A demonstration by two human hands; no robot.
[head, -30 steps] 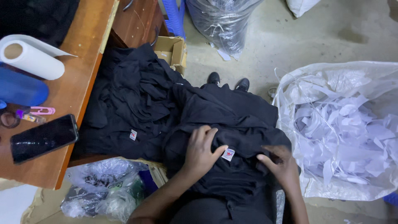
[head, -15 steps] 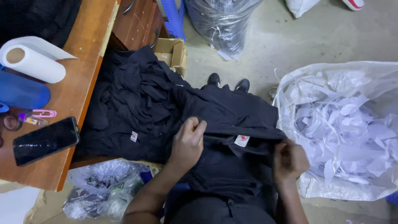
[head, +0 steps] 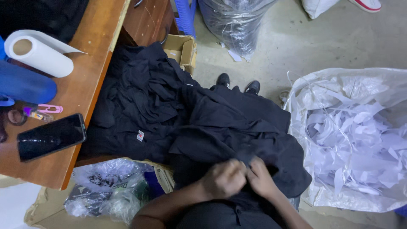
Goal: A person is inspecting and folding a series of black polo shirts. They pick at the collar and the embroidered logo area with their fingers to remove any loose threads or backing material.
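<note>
A black garment [head: 237, 127] lies spread over my lap, reaching down toward my black shoes [head: 237, 82]. My left hand [head: 222, 178] and my right hand [head: 260, 178] are pressed together low in the view, both closed on a bunched fold of this garment. A pile of more black garments [head: 140, 97] rests to the left; one of them shows a small white and red label [head: 140, 135].
A wooden table [head: 85, 89] at left carries a black phone [head: 51, 136], a white paper roll [head: 38, 53] and scissors [head: 29, 114]. A clear bag of white paper scraps [head: 356, 135] stands right. A cardboard box [head: 182, 48] and plastic bags [head: 106, 191] are nearby.
My hands were apart on the garment, its label visible between them. They have come together and bunched the cloth, and that label is hidden now.
</note>
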